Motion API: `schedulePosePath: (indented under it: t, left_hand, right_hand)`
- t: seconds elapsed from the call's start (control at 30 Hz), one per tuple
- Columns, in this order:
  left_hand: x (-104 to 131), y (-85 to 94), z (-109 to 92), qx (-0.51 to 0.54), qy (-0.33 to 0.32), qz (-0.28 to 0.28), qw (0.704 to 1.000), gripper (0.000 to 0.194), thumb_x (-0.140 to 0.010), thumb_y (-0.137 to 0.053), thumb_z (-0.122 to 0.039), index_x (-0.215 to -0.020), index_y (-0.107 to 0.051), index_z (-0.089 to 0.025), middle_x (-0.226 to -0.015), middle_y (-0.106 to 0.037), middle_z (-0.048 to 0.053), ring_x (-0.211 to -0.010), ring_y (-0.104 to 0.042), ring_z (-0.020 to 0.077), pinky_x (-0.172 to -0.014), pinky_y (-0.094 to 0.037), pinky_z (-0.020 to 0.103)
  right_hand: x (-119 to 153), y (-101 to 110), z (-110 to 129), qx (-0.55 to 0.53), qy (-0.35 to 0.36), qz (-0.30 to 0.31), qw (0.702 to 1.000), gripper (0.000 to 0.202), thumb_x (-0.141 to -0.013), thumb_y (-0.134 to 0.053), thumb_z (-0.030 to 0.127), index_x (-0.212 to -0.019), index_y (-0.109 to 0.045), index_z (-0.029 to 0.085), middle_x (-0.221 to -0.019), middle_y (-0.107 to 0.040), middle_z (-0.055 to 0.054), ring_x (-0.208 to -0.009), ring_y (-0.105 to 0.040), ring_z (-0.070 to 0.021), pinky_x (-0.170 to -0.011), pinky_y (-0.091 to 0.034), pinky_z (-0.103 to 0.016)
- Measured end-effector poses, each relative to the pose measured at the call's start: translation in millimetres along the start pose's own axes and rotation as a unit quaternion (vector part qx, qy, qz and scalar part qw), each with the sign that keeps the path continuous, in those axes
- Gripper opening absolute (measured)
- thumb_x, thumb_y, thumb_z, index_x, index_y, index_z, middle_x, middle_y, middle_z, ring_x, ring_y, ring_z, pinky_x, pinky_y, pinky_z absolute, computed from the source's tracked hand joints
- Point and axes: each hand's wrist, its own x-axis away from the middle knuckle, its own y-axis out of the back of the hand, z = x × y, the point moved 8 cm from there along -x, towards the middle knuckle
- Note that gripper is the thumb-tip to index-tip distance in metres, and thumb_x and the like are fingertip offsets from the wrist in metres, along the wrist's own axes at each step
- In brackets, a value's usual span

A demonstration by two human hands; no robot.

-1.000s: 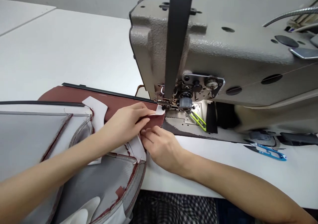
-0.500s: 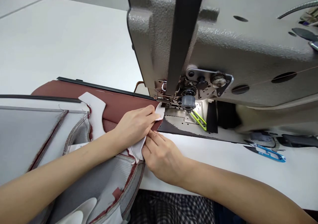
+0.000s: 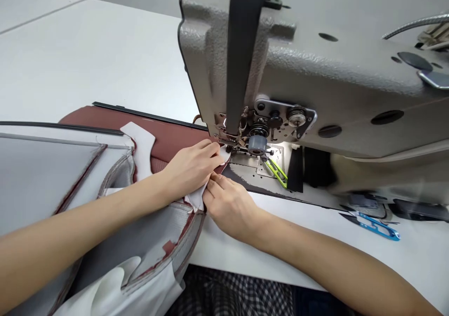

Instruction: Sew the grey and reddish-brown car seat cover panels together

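A sewn cover (image 3: 168,140) of dark red material with grey and white backing spreads from the left to the sewing machine (image 3: 259,68). Its edge lies at the presser foot (image 3: 229,148). My left hand (image 3: 194,166) presses on the cover just left of the foot, fingers bent together over a white flap. Below and to the right, my right hand (image 3: 228,204) pinches the cover's edge, its fingertips close to the left hand. The layers under both sets of fingers are partly hidden.
Yellow-green thread snips (image 3: 277,171) lie on the machine bed right of the foot. Blue thread snips (image 3: 377,226) rest on the white table (image 3: 308,218) farther right, near a dark object (image 3: 419,209). A black strip (image 3: 96,104) runs along the cover's far edge.
The view has shifted slightly, so the machine sits a little farther left. Both hands keep their hold by the presser foot, and the white flap shows less beside it.
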Motion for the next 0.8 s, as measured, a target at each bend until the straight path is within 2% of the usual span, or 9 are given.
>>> schedulePosePath:
  t: [0.1,0.2,0.33,0.43,0.57,0.63,0.7,0.8]
  left_hand:
    - [-7.1,1.6,1.0,0.012,0.000,-0.017,1.000,0.023,-0.088,-0.051,-0.006,-0.086,-0.071,-0.016,-0.086,-0.062,0.008,-0.083,-0.056,0.0207,-0.075,-0.046,0.030]
    - [-13.8,0.1,4.9,0.038,0.029,-0.007,0.999,0.025,-0.087,-0.051,-0.007,-0.086,-0.073,-0.018,-0.081,-0.063,0.007,-0.080,-0.058,0.0199,-0.076,-0.046,0.030]
    - [-16.7,2.3,15.0,0.083,0.110,0.043,0.990,0.032,-0.081,-0.051,-0.006,-0.095,-0.075,-0.021,-0.078,-0.066,0.004,-0.078,-0.060,0.0193,-0.072,-0.044,0.028]
    - [-12.2,11.9,21.0,0.120,0.153,0.091,0.977,0.034,-0.075,-0.053,-0.010,-0.098,-0.073,-0.025,-0.084,-0.068,0.001,-0.077,-0.062,0.0187,-0.067,-0.041,0.027]
    - [-2.4,19.9,27.3,0.175,0.188,0.136,0.957,0.034,-0.072,-0.054,-0.016,-0.100,-0.070,-0.023,-0.087,-0.070,-0.001,-0.080,-0.064,0.0189,-0.063,-0.040,0.026]
    - [1.6,19.9,29.1,0.196,0.197,0.124,0.953,0.034,-0.072,-0.053,-0.017,-0.100,-0.071,-0.023,-0.089,-0.071,-0.001,-0.084,-0.065,0.0192,-0.067,-0.042,0.025]
    - [4.9,18.5,29.1,0.211,0.196,0.095,0.953,0.035,-0.076,-0.050,-0.019,-0.103,-0.072,-0.025,-0.092,-0.071,-0.002,-0.088,-0.065,0.0187,-0.072,-0.044,0.026]
    - [8.7,14.6,25.2,0.213,0.183,0.067,0.957,0.036,-0.082,-0.047,-0.020,-0.105,-0.073,-0.026,-0.093,-0.069,-0.001,-0.088,-0.065,0.0174,-0.077,-0.045,0.027]
  right_hand:
    - [-0.9,1.1,-7.5,0.005,0.013,-0.008,1.000,0.029,-0.090,-0.045,0.005,-0.099,-0.072,0.004,-0.100,-0.073,-0.017,-0.103,-0.069,-0.0280,-0.100,-0.054,-0.037]
    - [-0.7,2.3,-15.0,-0.019,0.031,-0.016,0.999,0.028,-0.091,-0.045,0.005,-0.092,-0.072,0.005,-0.095,-0.073,-0.016,-0.098,-0.069,-0.0267,-0.098,-0.055,-0.036]
    - [1.6,6.6,-26.5,-0.053,0.038,-0.032,0.997,0.028,-0.092,-0.043,0.002,-0.090,-0.071,0.007,-0.091,-0.071,-0.013,-0.097,-0.067,-0.0223,-0.095,-0.054,-0.028]
    - [-1.4,10.7,-36.2,-0.049,0.053,-0.040,0.997,0.027,-0.096,-0.043,0.004,-0.097,-0.070,0.007,-0.097,-0.071,-0.012,-0.100,-0.064,-0.0212,-0.094,-0.053,-0.029]
    - [-12.1,15.5,-45.2,-0.001,0.112,-0.062,0.992,0.026,-0.097,-0.045,0.008,-0.086,-0.068,0.014,-0.085,-0.069,-0.006,-0.087,-0.061,-0.0213,-0.074,-0.053,-0.032]
    - [-13.8,17.6,-43.1,0.010,0.154,-0.073,0.985,0.025,-0.096,-0.048,0.008,-0.082,-0.066,0.015,-0.080,-0.067,-0.004,-0.083,-0.059,-0.0205,-0.070,-0.050,-0.032]
    - [-11.7,19.9,-39.2,0.021,0.164,-0.079,0.983,0.024,-0.095,-0.050,0.008,-0.079,-0.066,0.014,-0.077,-0.067,-0.004,-0.080,-0.059,-0.0196,-0.072,-0.048,-0.031]
    - [-4.2,24.6,-35.8,0.055,0.092,-0.084,0.991,0.020,-0.094,-0.051,0.009,-0.085,-0.069,0.012,-0.082,-0.071,-0.007,-0.079,-0.059,-0.0195,-0.072,-0.046,-0.033]
